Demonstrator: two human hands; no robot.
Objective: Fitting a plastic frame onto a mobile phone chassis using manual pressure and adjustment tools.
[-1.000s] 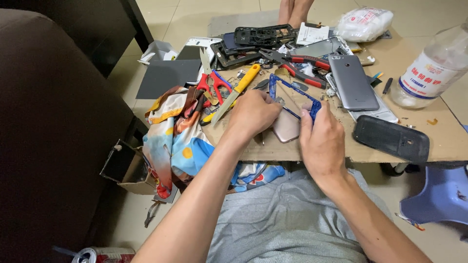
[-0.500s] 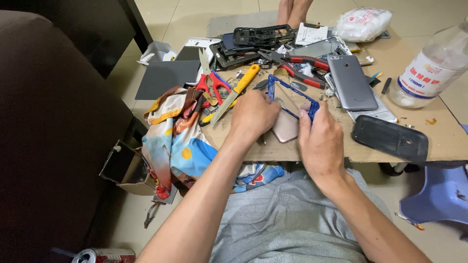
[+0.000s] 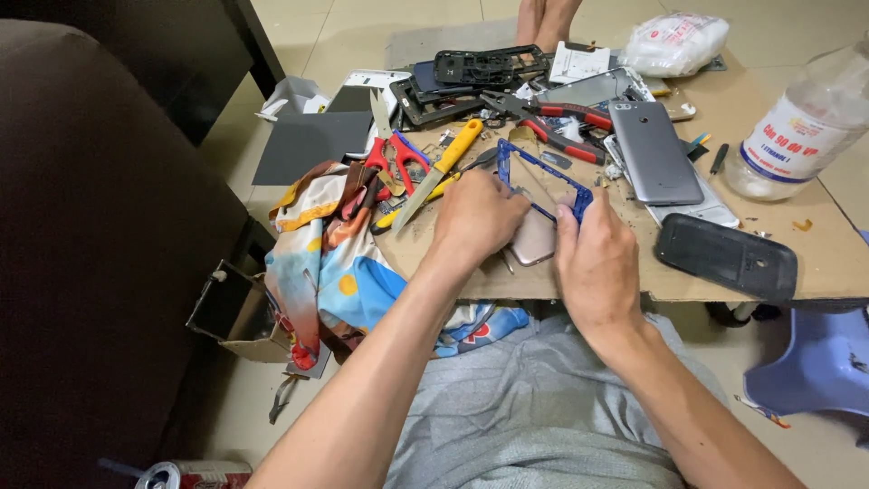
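Between your two hands, at the near middle of the cardboard sheet (image 3: 815,263), lay a pinkish phone back (image 3: 534,240) with a blue phone frame (image 3: 543,181) tilted up over it. Your left hand (image 3: 475,217) was curled closed on the frame's left side, fingers bent down against it. Your right hand (image 3: 593,258) gripped the frame's right corner, thumb and fingers pinched on the blue edge. Just left of your left hand lay a yellow-handled knife (image 3: 439,172) and red-handled scissors (image 3: 394,158), beside a patterned cloth (image 3: 330,263) hanging off the edge. Right of the frame sat a grey phone (image 3: 654,149), red-handled pliers (image 3: 561,122), and nearer you a black phone cover (image 3: 729,258). A clear plastic bottle (image 3: 801,136) stood at far right.
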